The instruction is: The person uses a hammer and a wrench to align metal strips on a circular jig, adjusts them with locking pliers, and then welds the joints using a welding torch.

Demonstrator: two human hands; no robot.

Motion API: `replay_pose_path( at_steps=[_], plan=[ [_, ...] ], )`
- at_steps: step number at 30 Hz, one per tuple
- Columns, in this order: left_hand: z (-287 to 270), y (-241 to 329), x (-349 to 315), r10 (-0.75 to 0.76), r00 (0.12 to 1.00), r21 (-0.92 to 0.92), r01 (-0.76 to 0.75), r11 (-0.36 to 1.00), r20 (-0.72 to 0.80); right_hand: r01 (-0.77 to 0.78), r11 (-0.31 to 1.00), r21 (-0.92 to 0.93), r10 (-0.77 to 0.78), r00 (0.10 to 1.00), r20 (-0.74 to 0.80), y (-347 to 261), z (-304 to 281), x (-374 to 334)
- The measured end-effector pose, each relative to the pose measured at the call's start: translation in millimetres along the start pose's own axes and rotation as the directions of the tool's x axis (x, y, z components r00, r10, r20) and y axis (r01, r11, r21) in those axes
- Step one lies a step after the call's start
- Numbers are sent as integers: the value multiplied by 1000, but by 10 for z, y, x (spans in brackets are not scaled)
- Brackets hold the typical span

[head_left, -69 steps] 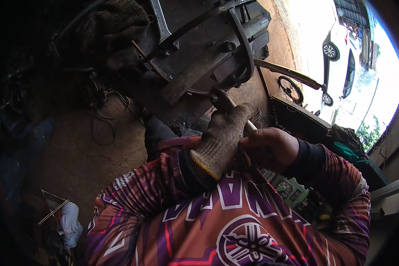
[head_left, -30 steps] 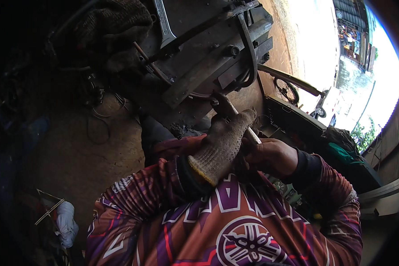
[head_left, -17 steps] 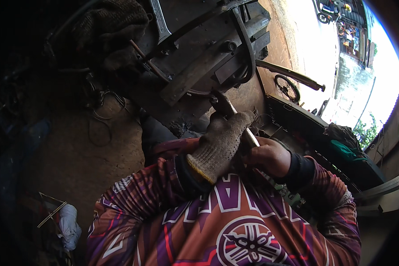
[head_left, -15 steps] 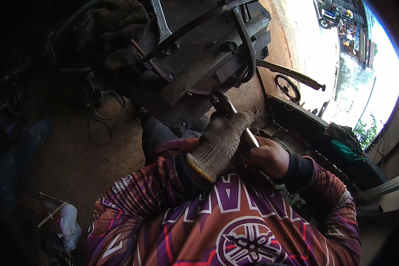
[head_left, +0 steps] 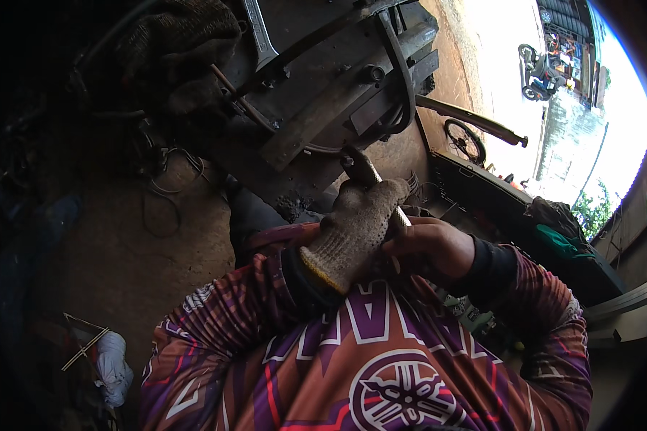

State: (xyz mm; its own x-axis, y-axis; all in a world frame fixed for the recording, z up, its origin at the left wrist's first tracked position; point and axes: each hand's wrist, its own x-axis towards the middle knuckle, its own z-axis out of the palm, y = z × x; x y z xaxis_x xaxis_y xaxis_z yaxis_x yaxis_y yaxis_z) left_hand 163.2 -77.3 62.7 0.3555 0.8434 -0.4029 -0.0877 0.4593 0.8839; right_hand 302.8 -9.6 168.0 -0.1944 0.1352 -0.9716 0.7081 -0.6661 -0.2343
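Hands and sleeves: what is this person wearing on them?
The left hand wears a grubby grey knitted work glove with a yellow-edged cuff. The right hand is bare, with a dark cuff at the wrist. Both arms wear long jersey sleeves patterned in purple, orange and white.

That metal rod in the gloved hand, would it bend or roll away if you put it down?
The metal rod looks like solid steel, so it is probably stiff and heavy for its size. It seems round, so it might roll on the dirt floor. The knit glove on the left hand likely helps the grip.
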Motion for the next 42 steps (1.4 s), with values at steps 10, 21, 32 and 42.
replay_pose_path(
  at_steps=[10,21,32,42],
  plan=[
    [-51,-1,-13,165,986,54,-163,985,-34,552,469,-690,-555,792,256,72,-30,88],
    [-39,-54,15,198,979,-33,-199,979,-40,600,419,-681,-575,756,312,23,-93,157],
    [46,-72,-150,110,993,-341,-114,933,-30,99,639,-763,-468,837,-284,-285,387,-454],
    [508,-387,-8,-23,999,-800,35,599,26,164,512,-843,-699,650,-298,-10,489,-333]
  ],
)
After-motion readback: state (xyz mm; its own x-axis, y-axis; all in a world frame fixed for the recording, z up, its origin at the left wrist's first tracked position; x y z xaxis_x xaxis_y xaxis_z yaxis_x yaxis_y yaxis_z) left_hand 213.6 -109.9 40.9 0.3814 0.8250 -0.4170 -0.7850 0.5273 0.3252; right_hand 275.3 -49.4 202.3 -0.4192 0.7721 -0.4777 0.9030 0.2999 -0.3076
